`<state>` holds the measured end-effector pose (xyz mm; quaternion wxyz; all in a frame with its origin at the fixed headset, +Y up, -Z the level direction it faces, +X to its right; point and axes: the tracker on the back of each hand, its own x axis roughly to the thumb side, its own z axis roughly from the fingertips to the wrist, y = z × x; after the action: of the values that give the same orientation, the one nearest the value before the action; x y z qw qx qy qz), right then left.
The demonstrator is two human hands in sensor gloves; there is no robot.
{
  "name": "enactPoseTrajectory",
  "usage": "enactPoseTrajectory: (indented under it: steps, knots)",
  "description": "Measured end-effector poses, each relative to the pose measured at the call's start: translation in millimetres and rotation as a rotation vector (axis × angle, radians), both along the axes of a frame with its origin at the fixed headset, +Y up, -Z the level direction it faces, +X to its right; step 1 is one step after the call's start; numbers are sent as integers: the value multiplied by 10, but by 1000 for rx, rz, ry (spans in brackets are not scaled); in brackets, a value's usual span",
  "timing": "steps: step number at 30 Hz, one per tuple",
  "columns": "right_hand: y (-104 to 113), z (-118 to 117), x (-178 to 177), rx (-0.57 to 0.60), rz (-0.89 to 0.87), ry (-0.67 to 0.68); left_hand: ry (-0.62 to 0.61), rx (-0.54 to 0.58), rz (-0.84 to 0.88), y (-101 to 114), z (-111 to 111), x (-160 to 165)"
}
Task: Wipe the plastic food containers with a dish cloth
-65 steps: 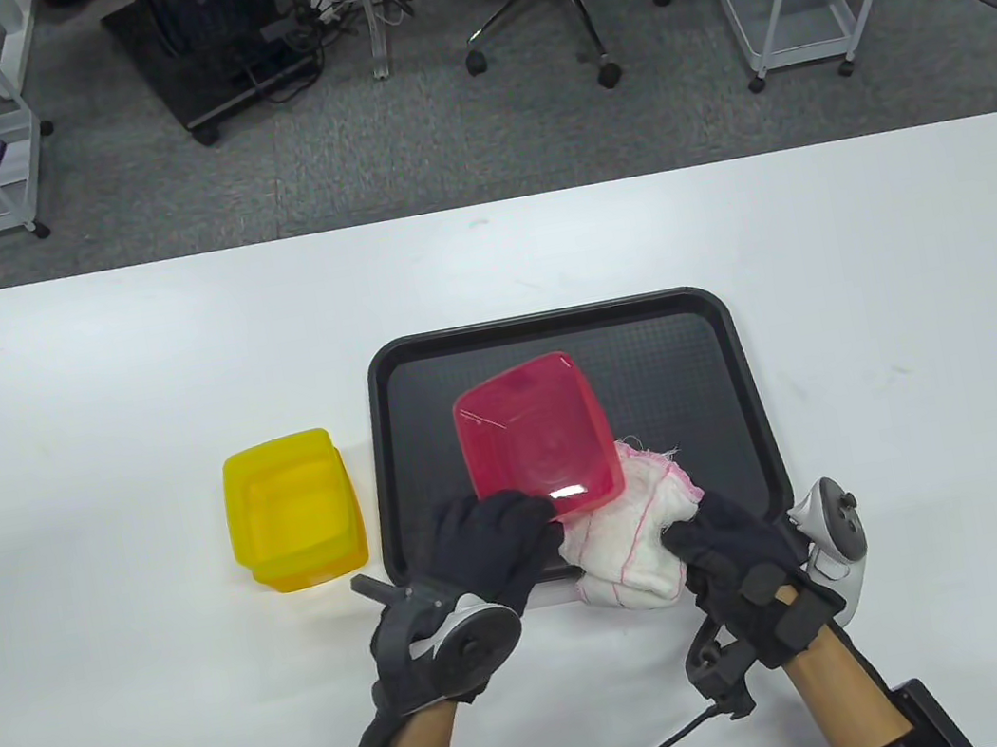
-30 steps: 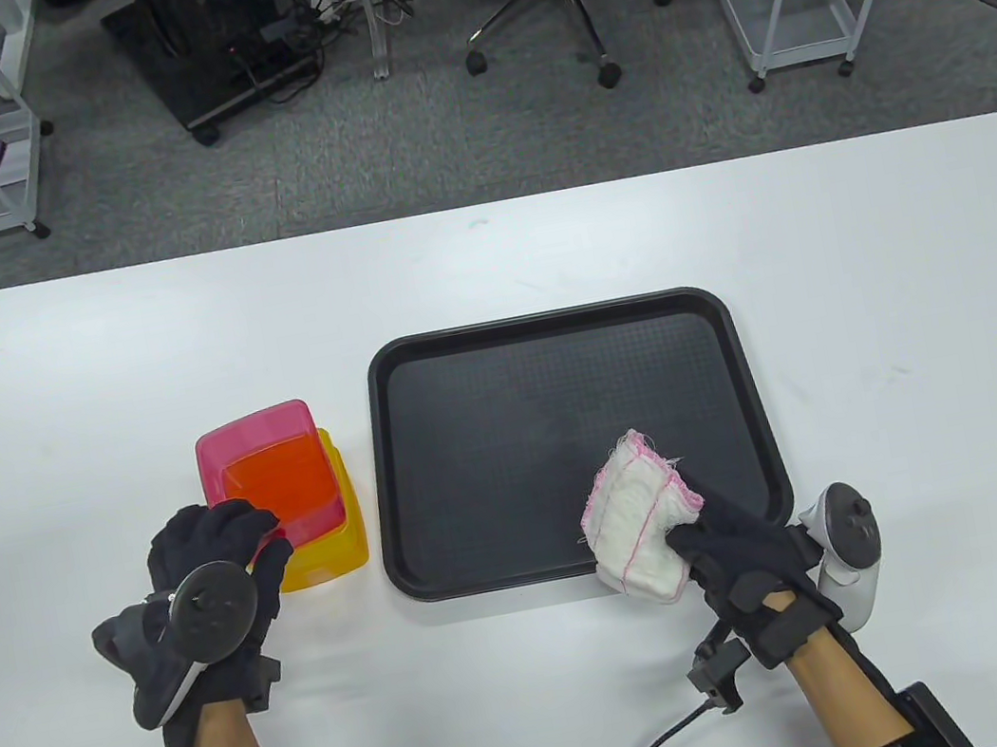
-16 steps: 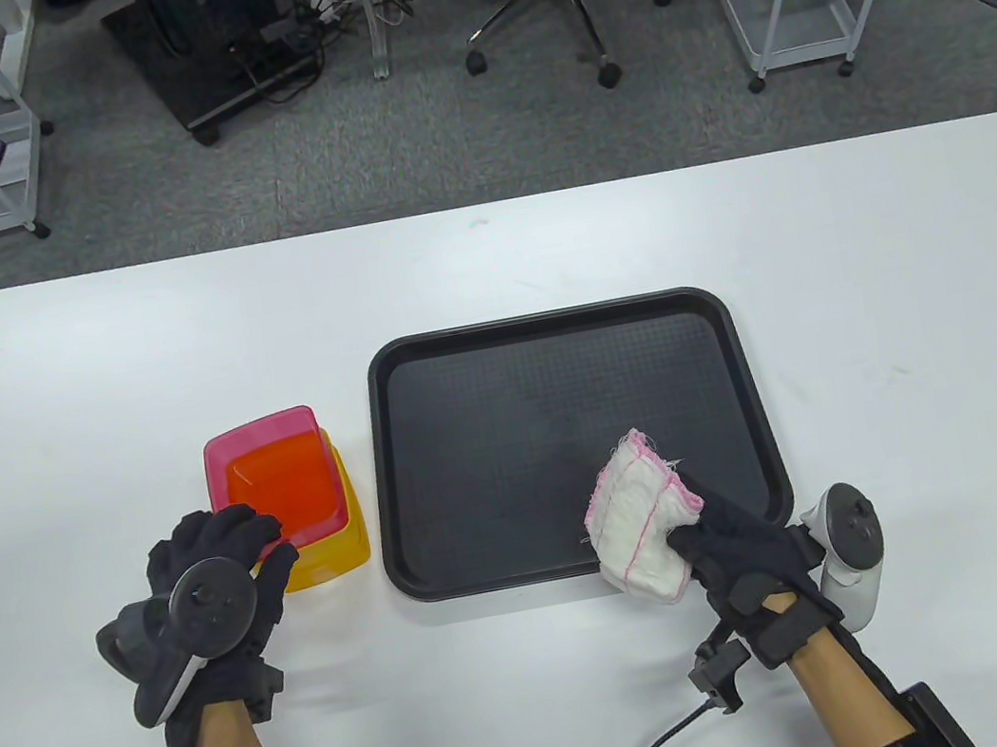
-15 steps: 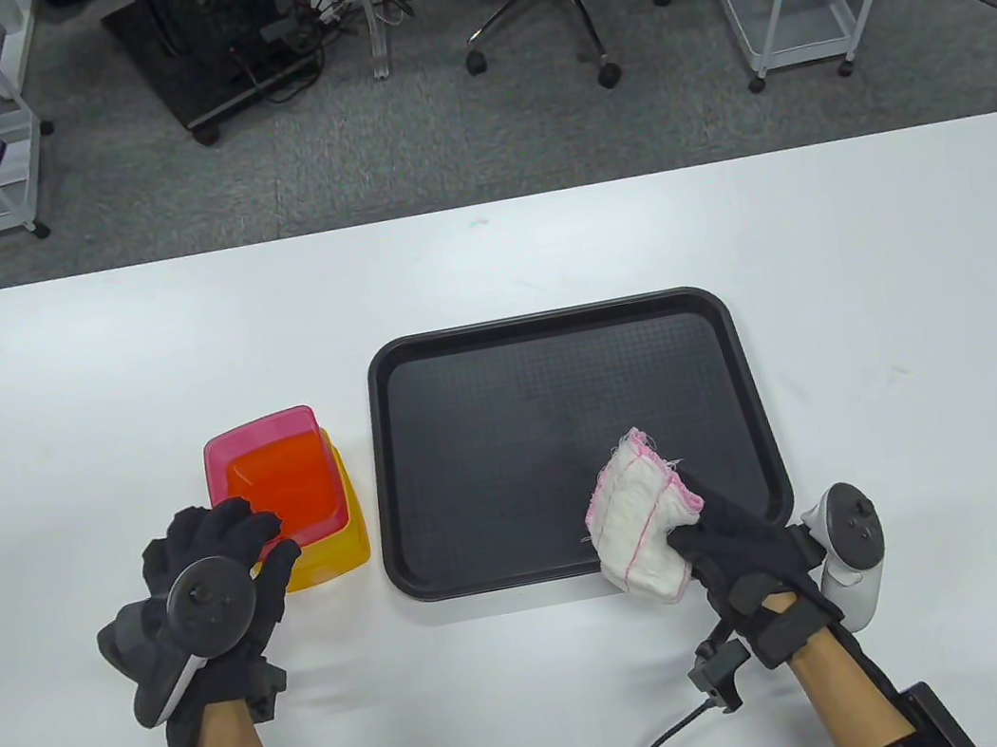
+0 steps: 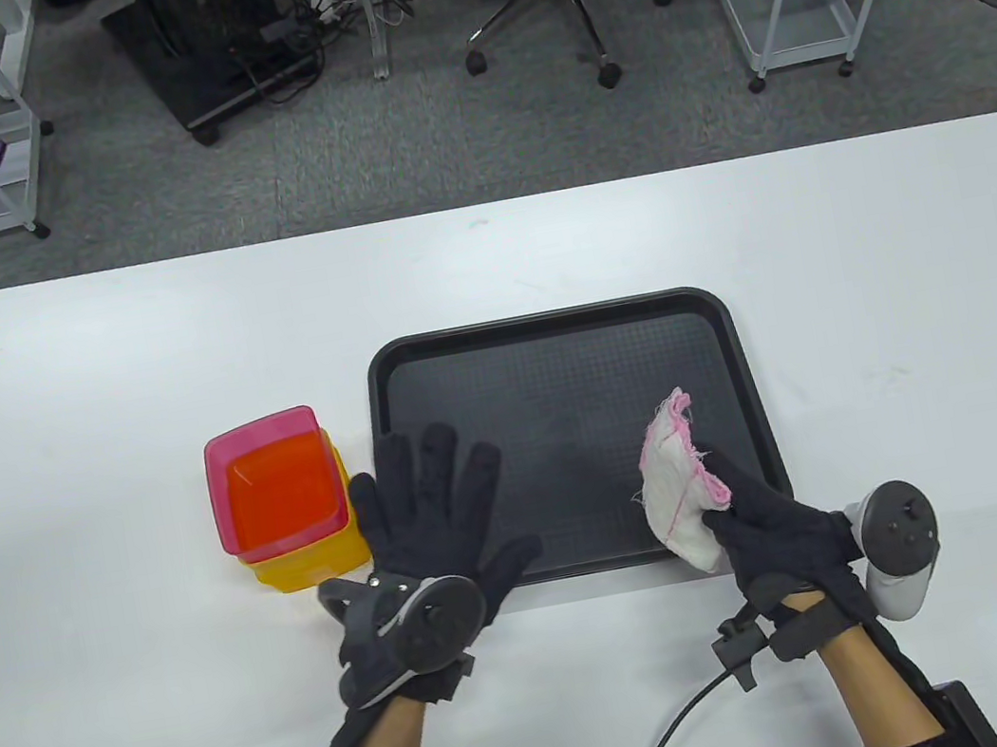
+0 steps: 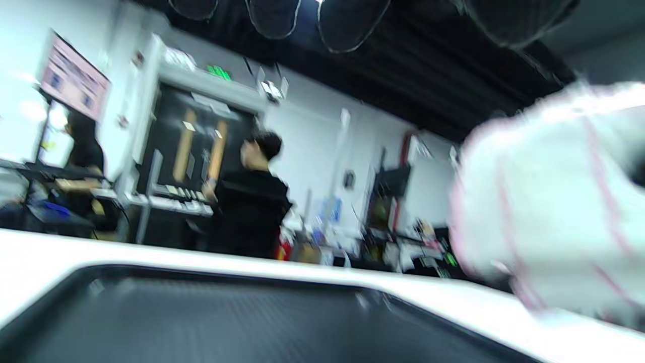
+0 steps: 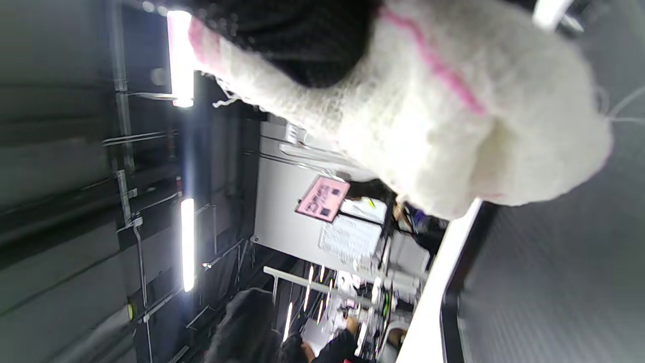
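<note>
Grip, right hand [image 5: 782,531]: fingers wrapped round a bunched white dish cloth with pink edging [image 5: 680,486], which sticks up and away toward 11 o'clock from the palm, over the near right corner of the black tray [image 5: 549,331]. Right wrist view confirms the cloth wadded against the glove; how tight the hold is cannot be judged.

Grip, left hand [image 5: 438,524]: wide, fingers spread flat and holding nothing, lying over the tray's near left corner. Whether it touches the tray, I cannot tell.

Containers: pink plastic container [image 5: 272,481] sits nested inside the yellow plastic container [image 5: 315,560], both upright, on the white desk [image 5: 124,382] just beside the tray at its 9 o'clock side. Neither hand touches them.

Step in hand, judged: between containers. No container lies on the tray, and the stack looks set aside.

Next move calls for, judged: the free left hand to fetch or steady whichever container remains to be wiped, and the right hand to bring the cloth to it. If the stack is the finished pile, only putting the cloth down is left.
</note>
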<state>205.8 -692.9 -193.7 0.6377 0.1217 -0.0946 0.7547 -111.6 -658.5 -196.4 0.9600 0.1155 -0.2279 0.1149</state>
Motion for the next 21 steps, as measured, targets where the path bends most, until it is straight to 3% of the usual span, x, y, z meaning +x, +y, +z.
enactPoseTrajectory:
  steps: [4, 7, 10, 15, 21]
  knots:
    - [197, -40, 321, 28, 138, -72, -34, -26, -154, -206, 7, 242]
    - [243, -141, 630, -29, 380, -196, -50, -50, -286, -336, 5, 285]
    - [134, -303, 905, -181, 635, -359, -38, -58, -313, -368, -26, 247]
    - [-159, -519, 1104, -366, 814, -455, -3, -88, -286, -393, -78, 173]
    - [-514, -655, 969, -599, 1172, -383, -9, -125, -326, -468, -102, 168]
